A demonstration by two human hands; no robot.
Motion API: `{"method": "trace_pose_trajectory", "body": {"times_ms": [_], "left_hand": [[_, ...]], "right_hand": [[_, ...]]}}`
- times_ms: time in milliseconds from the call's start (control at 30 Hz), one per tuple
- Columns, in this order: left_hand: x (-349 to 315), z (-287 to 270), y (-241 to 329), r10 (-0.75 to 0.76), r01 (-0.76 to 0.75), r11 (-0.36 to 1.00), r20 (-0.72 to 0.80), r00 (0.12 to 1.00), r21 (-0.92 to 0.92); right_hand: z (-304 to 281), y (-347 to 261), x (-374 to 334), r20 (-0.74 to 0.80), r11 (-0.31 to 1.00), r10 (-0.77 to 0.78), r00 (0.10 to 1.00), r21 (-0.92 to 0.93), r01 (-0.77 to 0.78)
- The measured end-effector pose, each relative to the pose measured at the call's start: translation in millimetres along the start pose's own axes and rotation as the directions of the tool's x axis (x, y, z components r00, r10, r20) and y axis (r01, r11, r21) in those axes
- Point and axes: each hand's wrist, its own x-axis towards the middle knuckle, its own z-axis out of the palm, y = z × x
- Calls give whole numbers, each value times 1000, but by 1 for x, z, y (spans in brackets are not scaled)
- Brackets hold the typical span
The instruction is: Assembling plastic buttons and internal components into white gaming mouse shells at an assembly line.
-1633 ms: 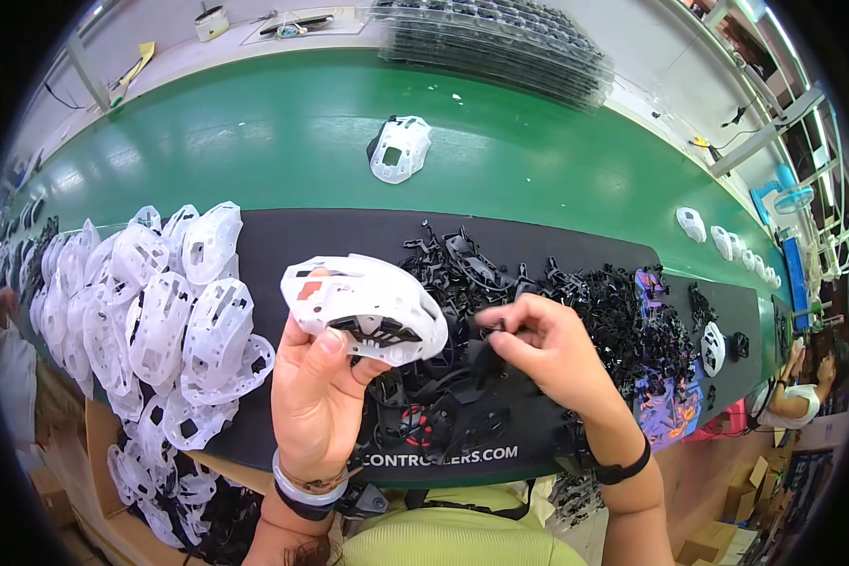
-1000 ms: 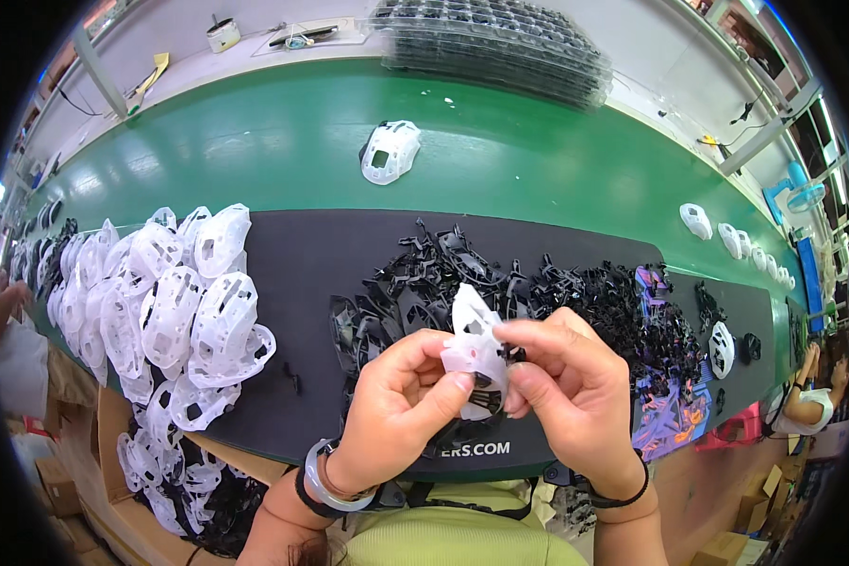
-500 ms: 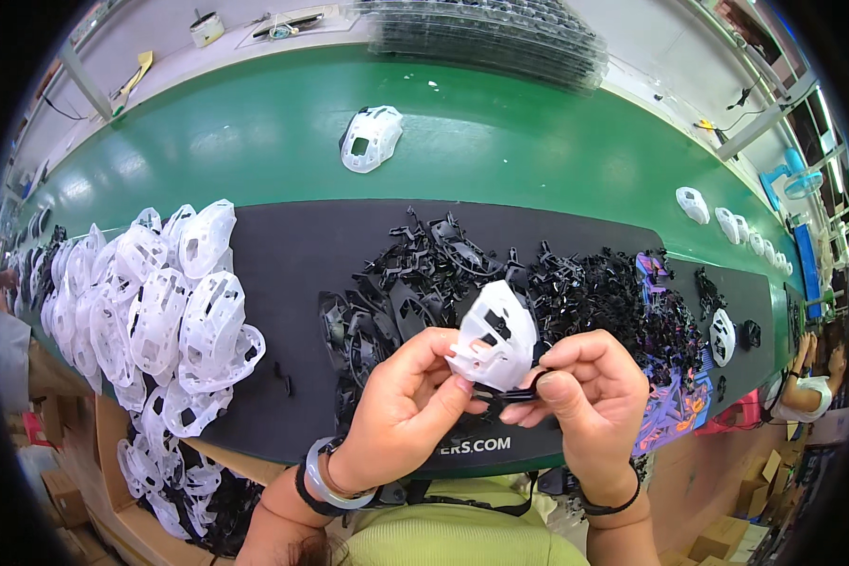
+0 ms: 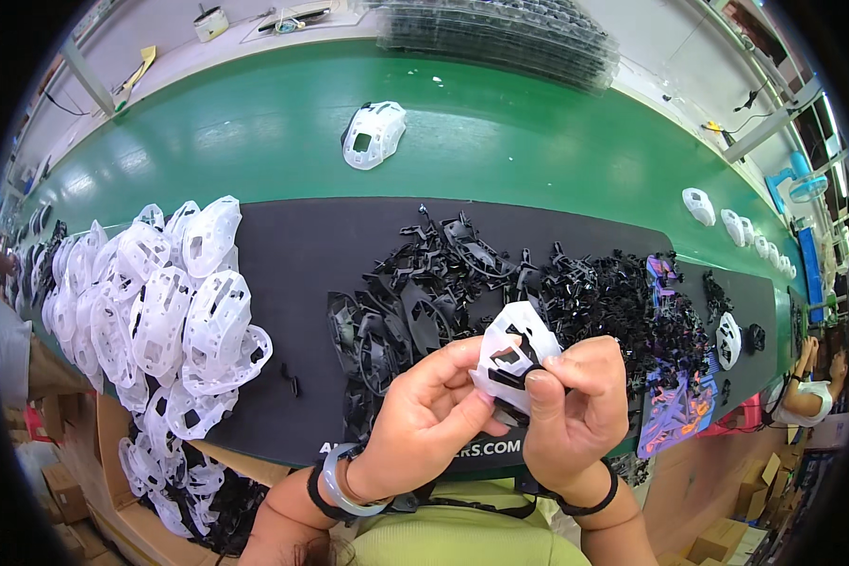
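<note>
My left hand (image 4: pixel 434 406) is closed on the edge of a white plastic shell (image 4: pixel 506 343), curved like a computer mouse cover and pierced with cut-outs. With thumb and fingertips, my right hand (image 4: pixel 575 406) pinches a small black plastic part (image 4: pixel 528 353) against the shell; its far end is hidden by the fingers. Just beyond my hands lies a heap of black plastic parts (image 4: pixel 457 245) on a black mat (image 4: pixel 297 231). Larger black curved frames (image 4: pixel 363 335) lie nearest my left hand.
White shells (image 4: pixel 215 316) are piled at the left, with more in a cardboard box (image 4: pixel 123 491) below. A single shell (image 4: pixel 375 135) lies on the green conveyor belt (image 4: pixel 255 123). At the right is a purple patterned sheet (image 4: pixel 674 415); a co-worker's arm (image 4: pixel 807 363) shows beyond.
The shell has tilted and come lower and slightly right, turning its hollow more toward me. My right hand has moved inward, bringing the black part from beside the shell onto it.
</note>
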Motion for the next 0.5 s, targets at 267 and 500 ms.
{"method": "trace_pose_trajectory", "body": {"times_ms": [267, 500], "left_hand": [[0, 0, -3, 91, -92, 993, -25, 996, -71], [2, -4, 5, 85, -63, 967, -81, 993, 245]], "right_hand": [[1, -3, -3, 94, 992, 122, 988, -53, -117], [-13, -1, 7, 538, 464, 509, 672, 486, -740]]}}
